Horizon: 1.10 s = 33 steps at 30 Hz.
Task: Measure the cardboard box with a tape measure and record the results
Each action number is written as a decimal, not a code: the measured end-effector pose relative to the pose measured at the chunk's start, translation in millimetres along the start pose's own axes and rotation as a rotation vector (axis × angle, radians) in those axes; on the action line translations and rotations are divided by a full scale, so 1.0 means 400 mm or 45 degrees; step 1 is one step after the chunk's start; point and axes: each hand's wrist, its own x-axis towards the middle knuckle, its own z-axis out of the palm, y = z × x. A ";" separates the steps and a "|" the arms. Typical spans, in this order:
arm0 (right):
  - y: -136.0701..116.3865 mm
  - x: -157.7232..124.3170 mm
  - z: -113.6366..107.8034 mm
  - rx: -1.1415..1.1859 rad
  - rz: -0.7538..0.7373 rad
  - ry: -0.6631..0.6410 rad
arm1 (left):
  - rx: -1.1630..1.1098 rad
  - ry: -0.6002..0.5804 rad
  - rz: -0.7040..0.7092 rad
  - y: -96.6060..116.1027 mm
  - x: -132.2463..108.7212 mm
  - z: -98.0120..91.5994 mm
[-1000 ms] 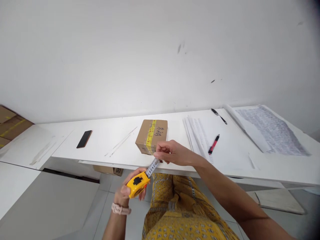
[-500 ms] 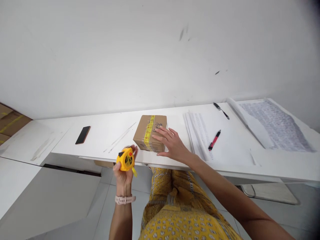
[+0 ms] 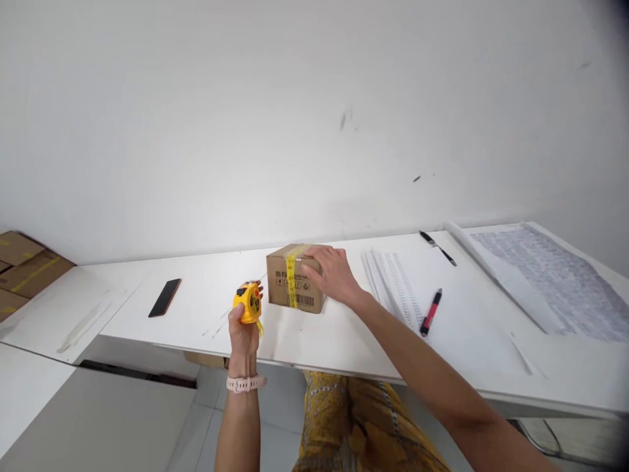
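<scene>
A small brown cardboard box [image 3: 280, 295] with yellow printed tape down its middle is on the white table, its printed and barcoded front face towards me. My right hand [image 3: 334, 272] grips its upper right part, fingers over the top and thumb at the front. The hand hides part of the top and the right corner. Left of the box, my left hand [image 3: 244, 334] is closed around a yellow tape measure [image 3: 249, 303], held above the table's front edge. A short yellow end hangs from the tape measure. A pink watch band is on my left wrist.
A black phone [image 3: 165, 297] lies to the left on the table. On the right are printed sheets [image 3: 400, 282], a red and black pen [image 3: 431, 313], a black pen [image 3: 437, 248] and a densely written sheet [image 3: 550, 275]. Cardboard boxes [image 3: 29, 269] stand far left.
My right hand has gone from spread fingers beside the box to gripping it. The box has moved back from the table edge, and its front face shows more. The tape measure stays in my left hand.
</scene>
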 end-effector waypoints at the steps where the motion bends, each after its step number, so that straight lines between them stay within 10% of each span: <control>1: 0.005 0.022 0.002 0.047 0.013 -0.003 | -0.022 -0.053 0.031 0.013 0.012 0.028; 11: -0.005 0.023 0.024 0.152 0.046 0.048 | 0.047 -0.411 -0.502 0.030 0.117 0.241; 33: 0.015 0.052 0.020 0.065 0.002 0.008 | 0.339 -0.267 -0.481 0.011 0.108 0.254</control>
